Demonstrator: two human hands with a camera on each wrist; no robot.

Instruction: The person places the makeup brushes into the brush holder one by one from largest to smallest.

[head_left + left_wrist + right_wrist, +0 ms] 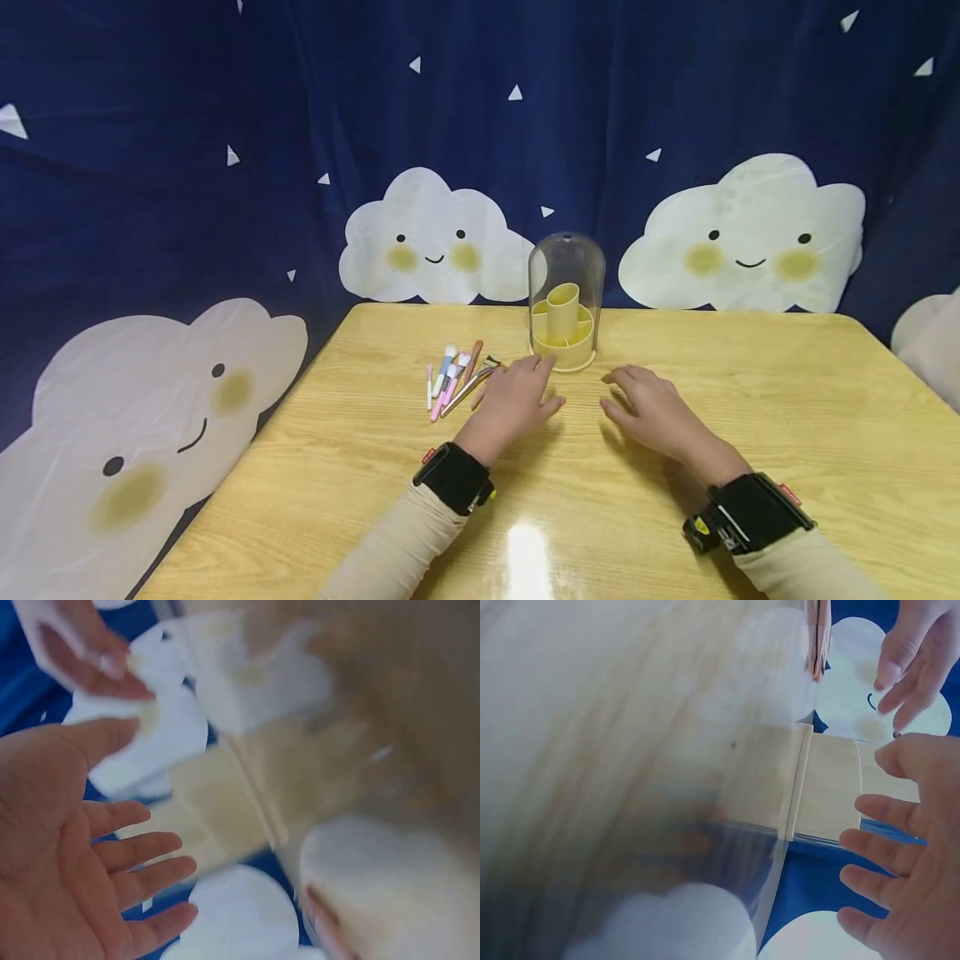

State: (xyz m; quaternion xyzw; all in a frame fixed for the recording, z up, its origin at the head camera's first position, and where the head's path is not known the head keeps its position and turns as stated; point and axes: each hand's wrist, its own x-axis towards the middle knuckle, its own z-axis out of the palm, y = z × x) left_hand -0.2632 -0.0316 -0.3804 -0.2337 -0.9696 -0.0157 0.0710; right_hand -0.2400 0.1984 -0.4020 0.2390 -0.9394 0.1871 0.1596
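A cream brush holder [563,321] with divided compartments and a taller central tube stands under a clear domed cover [538,271]. My left hand [519,398] is before its left side, fingers spread, with nothing in the grasp. On the right, my right hand [654,410] is apart from the holder, its fingers loosely bent and holding nothing. Both palms face inward, and the wrist views show the holder [217,802] [829,784] beyond the spread fingers. Several makeup brushes [448,379] lie in a loose bunch left of my left hand, which partly hides some of them.
The wooden table [315,500] has a glossy top that reflects light near its front. Behind it hangs a dark blue curtain [480,125] printed with smiling clouds and white triangles. The holder stands near the table's back edge.
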